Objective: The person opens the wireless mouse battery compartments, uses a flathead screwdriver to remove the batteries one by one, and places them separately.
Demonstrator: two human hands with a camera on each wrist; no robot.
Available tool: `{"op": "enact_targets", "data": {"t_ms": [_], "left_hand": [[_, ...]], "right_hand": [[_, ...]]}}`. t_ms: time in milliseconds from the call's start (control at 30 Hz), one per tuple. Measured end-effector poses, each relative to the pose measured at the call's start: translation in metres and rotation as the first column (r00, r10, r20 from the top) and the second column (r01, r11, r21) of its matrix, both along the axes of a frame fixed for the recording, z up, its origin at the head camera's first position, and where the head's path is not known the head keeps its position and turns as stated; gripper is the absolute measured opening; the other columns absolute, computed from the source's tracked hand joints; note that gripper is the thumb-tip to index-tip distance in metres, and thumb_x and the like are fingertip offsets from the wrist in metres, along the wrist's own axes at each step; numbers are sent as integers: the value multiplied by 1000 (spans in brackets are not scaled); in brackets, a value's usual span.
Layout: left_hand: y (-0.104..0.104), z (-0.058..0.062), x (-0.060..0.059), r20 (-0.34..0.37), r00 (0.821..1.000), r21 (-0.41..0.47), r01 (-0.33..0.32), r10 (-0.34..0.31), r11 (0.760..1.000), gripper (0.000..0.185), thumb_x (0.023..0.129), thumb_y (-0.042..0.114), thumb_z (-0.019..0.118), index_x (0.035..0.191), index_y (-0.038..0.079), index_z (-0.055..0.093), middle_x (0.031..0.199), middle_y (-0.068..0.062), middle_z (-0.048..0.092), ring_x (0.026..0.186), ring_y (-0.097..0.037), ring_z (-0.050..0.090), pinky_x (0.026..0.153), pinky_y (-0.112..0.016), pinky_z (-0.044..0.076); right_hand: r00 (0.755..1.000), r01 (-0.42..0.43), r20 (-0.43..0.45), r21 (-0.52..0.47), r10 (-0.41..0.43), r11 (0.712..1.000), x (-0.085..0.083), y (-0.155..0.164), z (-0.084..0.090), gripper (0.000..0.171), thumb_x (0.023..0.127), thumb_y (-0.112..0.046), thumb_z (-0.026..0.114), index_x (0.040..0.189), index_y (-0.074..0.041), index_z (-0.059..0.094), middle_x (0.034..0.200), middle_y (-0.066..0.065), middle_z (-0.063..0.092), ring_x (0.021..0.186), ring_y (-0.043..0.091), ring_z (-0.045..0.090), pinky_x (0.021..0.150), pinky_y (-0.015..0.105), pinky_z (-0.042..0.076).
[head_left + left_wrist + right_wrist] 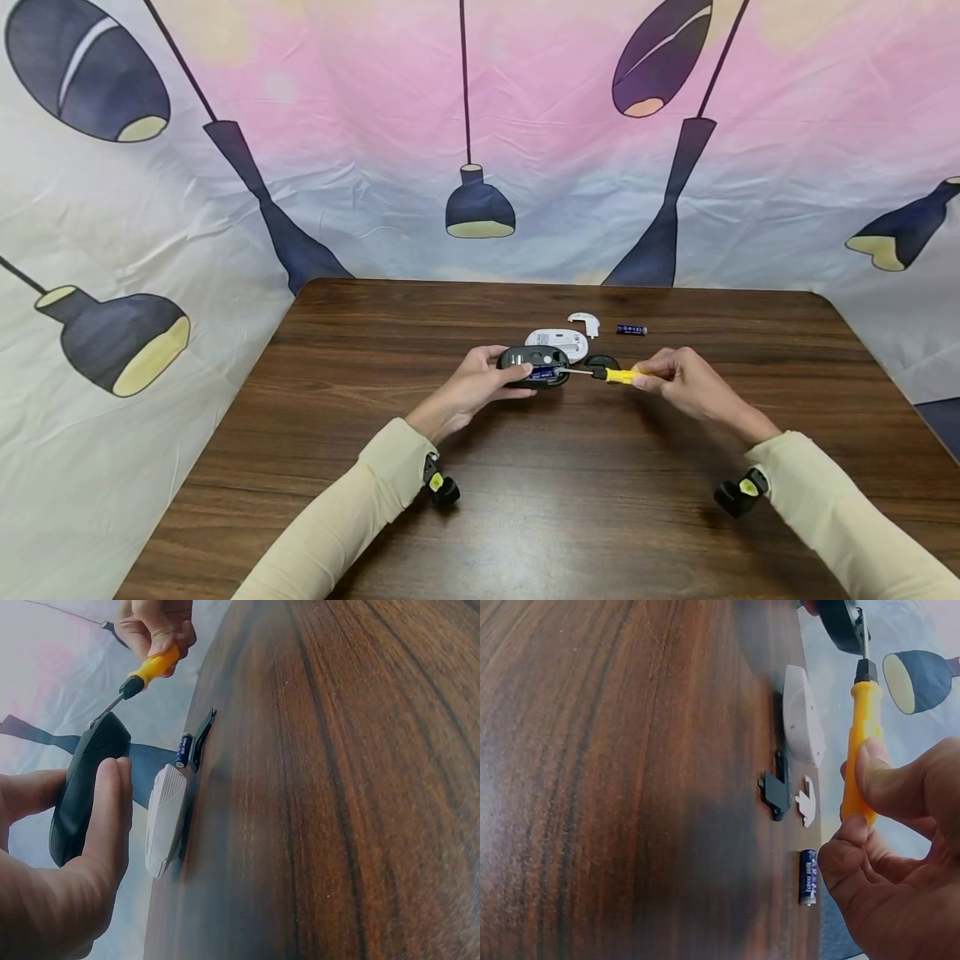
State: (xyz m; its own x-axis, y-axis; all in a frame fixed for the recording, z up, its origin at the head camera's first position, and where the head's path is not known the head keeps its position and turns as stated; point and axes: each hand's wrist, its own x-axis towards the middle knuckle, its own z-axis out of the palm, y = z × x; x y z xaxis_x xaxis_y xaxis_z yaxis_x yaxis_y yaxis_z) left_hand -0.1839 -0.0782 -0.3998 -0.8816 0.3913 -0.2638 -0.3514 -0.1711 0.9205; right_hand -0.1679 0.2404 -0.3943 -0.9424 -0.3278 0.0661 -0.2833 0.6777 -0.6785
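My left hand (480,385) grips a black computer mouse (534,364) with its underside up, lifted a little above the table; a blue battery shows in its bay. My right hand (678,379) pinches a yellow-handled screwdriver (611,375), whose metal tip reaches into the mouse's bay. In the left wrist view my thumb (105,817) lies along the mouse body (86,784), and the screwdriver (146,671) comes in from above. In the right wrist view my fingers (889,825) wrap the yellow handle (861,742).
A white mouse shell (558,340) lies on the wooden table (525,500) just behind the mouse. Near it are a small white cover piece (585,321), a black cover piece (602,362) and a loose blue battery (632,330). A printed cloth backdrop (375,125) surrounds the table.
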Motion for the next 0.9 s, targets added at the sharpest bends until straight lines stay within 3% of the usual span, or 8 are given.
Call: {"op": "enact_targets", "data": {"t_ms": [200,500,733,900], "left_hand": [[0,-1,-1,-2,1000,-1,-2,2,1000,51,97,-7,61,142,-15,38,136,-35,51,120,-42,60,94,-43,60],[1,2,0,0,1000,-16,-23,23,1000,54,96,-7,63,143,-14,37,134,-35,52,116,-40,62,90,-39,62],[1,2,1,15,1000,-4,-11,11,1000,55,96,-7,63,144,-14,36,136,-35,50,118,-41,61,91,-40,61],[0,1,1,18,1000,-3,-2,2,1000,53,96,-6,63,142,-14,38,136,-35,50,119,-41,61,91,-40,61]], "right_hand": [[1000,7,3,9,-7,1000,0,0,4,21,94,-6,72,111,6,75,100,13,71,81,17,56,58,22,45],[990,3,-141,42,3,999,-1,-1,20,13,88,-2,78,99,3,79,90,8,70,78,17,55,57,21,43],[1000,-7,-20,13,7,1000,-1,1,7,18,93,-3,73,108,6,76,99,12,71,84,17,58,60,21,48],[1000,-14,8,-27,14,1000,-1,1,-3,22,94,-6,73,112,7,75,100,14,72,82,15,57,60,21,49]]}}
